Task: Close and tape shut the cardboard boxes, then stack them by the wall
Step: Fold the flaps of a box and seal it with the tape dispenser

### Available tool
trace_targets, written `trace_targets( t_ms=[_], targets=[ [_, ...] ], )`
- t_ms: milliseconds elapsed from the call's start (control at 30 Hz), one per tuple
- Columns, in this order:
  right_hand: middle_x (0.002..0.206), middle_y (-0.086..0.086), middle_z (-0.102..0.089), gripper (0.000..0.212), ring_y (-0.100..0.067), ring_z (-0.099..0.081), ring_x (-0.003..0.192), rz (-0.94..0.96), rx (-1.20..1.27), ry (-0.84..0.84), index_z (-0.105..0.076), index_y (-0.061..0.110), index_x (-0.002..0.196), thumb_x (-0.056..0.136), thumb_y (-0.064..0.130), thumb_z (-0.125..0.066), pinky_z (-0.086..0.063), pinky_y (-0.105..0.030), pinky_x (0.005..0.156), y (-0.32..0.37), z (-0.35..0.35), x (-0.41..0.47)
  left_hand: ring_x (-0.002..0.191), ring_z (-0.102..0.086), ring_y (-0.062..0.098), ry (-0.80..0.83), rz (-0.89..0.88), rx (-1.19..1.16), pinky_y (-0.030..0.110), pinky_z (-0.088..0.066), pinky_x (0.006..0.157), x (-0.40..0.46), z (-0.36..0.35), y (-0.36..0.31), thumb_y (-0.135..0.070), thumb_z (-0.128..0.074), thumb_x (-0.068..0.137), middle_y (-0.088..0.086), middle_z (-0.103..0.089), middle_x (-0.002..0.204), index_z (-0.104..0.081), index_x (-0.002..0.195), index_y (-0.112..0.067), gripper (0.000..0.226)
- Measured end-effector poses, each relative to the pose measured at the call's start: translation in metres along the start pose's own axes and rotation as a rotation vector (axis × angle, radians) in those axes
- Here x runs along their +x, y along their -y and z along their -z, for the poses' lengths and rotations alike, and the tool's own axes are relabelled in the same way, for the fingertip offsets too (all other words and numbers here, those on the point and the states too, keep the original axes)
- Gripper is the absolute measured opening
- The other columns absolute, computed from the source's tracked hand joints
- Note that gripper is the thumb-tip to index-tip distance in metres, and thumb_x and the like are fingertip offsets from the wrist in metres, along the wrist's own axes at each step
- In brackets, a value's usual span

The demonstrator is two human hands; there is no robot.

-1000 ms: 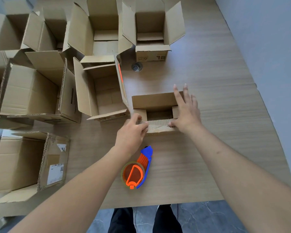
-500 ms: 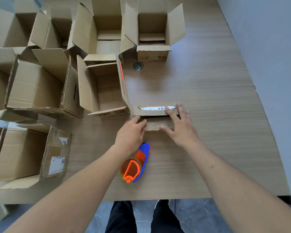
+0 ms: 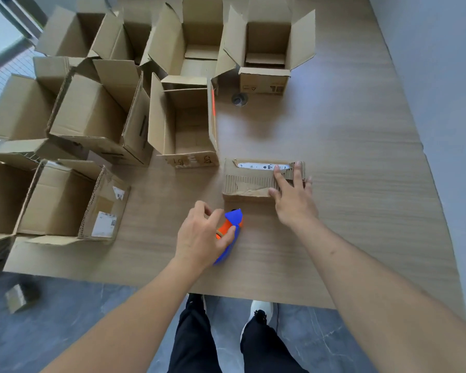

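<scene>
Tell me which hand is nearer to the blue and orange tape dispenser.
Left. The left hand curls around the tape dispenser; the right hand lies flat on the small box beyond it.

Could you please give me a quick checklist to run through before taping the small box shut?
1. Flaps of the small box folded down: ok.
2. Right hand pressing the flaps flat: ok.
3. Left hand has a firm grip on the tape dispenser: not ok, fingers only closing round it.
4. Tape end ready to stick: cannot tell.
5. Torn top flap lies flat enough for tape: cannot tell.
</scene>
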State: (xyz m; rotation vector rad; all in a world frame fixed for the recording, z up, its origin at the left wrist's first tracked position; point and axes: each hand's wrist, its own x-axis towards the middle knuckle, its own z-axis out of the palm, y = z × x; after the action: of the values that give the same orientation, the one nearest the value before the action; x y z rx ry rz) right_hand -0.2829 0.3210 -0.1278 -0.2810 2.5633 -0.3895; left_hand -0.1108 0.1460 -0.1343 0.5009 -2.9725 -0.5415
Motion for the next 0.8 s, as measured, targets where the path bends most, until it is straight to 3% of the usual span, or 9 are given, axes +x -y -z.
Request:
trace_targets(
  t_ms=[67, 133, 233, 300, 400, 500, 633, 733, 800],
  targets=[
    [0.169, 0.009, 0.021, 0.058, -0.039, 0.008, 0.156, -0.008, -0.005, -0.012, -0.004, 0.053, 0.158, 0.107, 0.052, -0.031, -0.031, -0.053, 0.118, 0.001, -0.004, -0.003, 0.080, -0.052, 0.024, 0.091, 0.093, 0.038, 0.032, -0.047, 0.057, -0.016, 0.003, -0.002, -0.069, -0.065, 0.074, 0.001, -0.041, 0.098, -0.063, 0.116, -0.028, 0.058],
    [0.169, 0.005, 0.021, 0.059, -0.042, 0.007, 0.155, 0.001, -0.009, -0.017, -0.006, 0.050, 0.159, 0.107, 0.053, -0.032, -0.025, -0.053, 0.122, 0.003, -0.006, -0.003, 0.090, -0.056, 0.025, 0.291, 0.188, 0.088, 0.034, -0.048, 0.068, -0.028, 0.003, -0.005, -0.076, -0.066, 0.074, 0.002, -0.042, 0.106, -0.047, 0.139, -0.038, 0.078],
    [0.169, 0.006, 0.020, 0.060, -0.042, 0.006, 0.155, -0.007, 0.020, -0.022, -0.008, 0.051, 0.159, 0.106, 0.054, -0.036, -0.023, -0.052, 0.122, 0.002, -0.008, -0.003, 0.108, -0.058, 0.030, 0.499, 0.203, 0.211, 0.038, -0.044, 0.086, -0.037, -0.007, -0.009, -0.066, -0.063, 0.087, 0.009, -0.049, 0.126, -0.014, 0.158, -0.045, 0.089],
    [0.169, 0.008, 0.019, 0.060, -0.041, 0.005, 0.156, -0.019, 0.039, -0.035, -0.010, 0.052, 0.159, 0.106, 0.054, -0.039, -0.024, -0.050, 0.121, 0.002, -0.010, -0.005, 0.110, -0.061, 0.031, 0.481, 0.168, 0.218, 0.037, -0.039, 0.087, -0.037, -0.012, -0.008, -0.053, -0.061, 0.093, 0.009, -0.054, 0.128, -0.005, 0.159, -0.047, 0.087],
    [0.170, 0.006, 0.016, 0.061, -0.041, 0.004, 0.156, -0.028, 0.066, -0.048, -0.013, 0.051, 0.159, 0.105, 0.054, -0.041, -0.021, -0.048, 0.123, 0.004, -0.014, -0.009, 0.100, -0.062, 0.034, 0.406, 0.108, 0.087, 0.038, -0.044, 0.083, -0.044, -0.002, 0.013, -0.025, -0.069, 0.083, 0.003, -0.056, 0.122, 0.000, 0.160, -0.046, 0.106],
    [0.170, 0.005, 0.015, 0.062, -0.041, 0.002, 0.156, -0.012, 0.070, -0.069, -0.014, 0.050, 0.159, 0.104, 0.056, -0.043, -0.021, -0.047, 0.124, 0.010, -0.022, -0.018, 0.100, -0.059, 0.034, 0.287, 0.021, -0.164, 0.035, -0.045, 0.071, -0.058, 0.022, 0.048, 0.001, -0.064, 0.068, 0.000, -0.058, 0.125, -0.014, 0.162, -0.036, 0.113],
    [0.170, 0.010, 0.016, 0.062, -0.036, -0.001, 0.157, -0.003, 0.083, -0.055, -0.014, 0.054, 0.157, 0.103, 0.058, -0.044, -0.034, -0.051, 0.116, 0.033, -0.047, -0.047, 0.120, -0.053, 0.023, 0.090, -0.112, -0.281, 0.032, -0.047, 0.095, -0.062, 0.061, 0.083, 0.002, -0.079, 0.074, 0.000, -0.057, 0.135, -0.034, 0.159, -0.023, 0.099],
    [0.171, 0.009, 0.012, 0.064, -0.038, -0.010, 0.156, 0.047, 0.096, -0.085, -0.017, 0.053, 0.158, 0.101, 0.059, -0.046, -0.038, -0.051, 0.113, 0.056, -0.073, -0.076, 0.127, -0.052, 0.028, 0.061, -0.189, -0.274, 0.039, -0.040, 0.113, -0.052, 0.083, 0.099, 0.000, -0.082, 0.076, 0.006, -0.055, 0.139, -0.036, 0.158, -0.022, 0.096],
    [0.171, 0.010, 0.008, 0.064, -0.036, -0.020, 0.154, 0.066, 0.120, -0.112, -0.024, 0.052, 0.156, 0.099, 0.061, -0.051, -0.044, -0.050, 0.107, 0.069, -0.090, -0.094, 0.130, -0.050, 0.029, 0.073, -0.207, -0.270, 0.039, -0.037, 0.117, -0.044, 0.094, 0.103, 0.000, -0.079, 0.077, 0.006, -0.054, 0.141, -0.034, 0.158, -0.023, 0.097]
  ],
)
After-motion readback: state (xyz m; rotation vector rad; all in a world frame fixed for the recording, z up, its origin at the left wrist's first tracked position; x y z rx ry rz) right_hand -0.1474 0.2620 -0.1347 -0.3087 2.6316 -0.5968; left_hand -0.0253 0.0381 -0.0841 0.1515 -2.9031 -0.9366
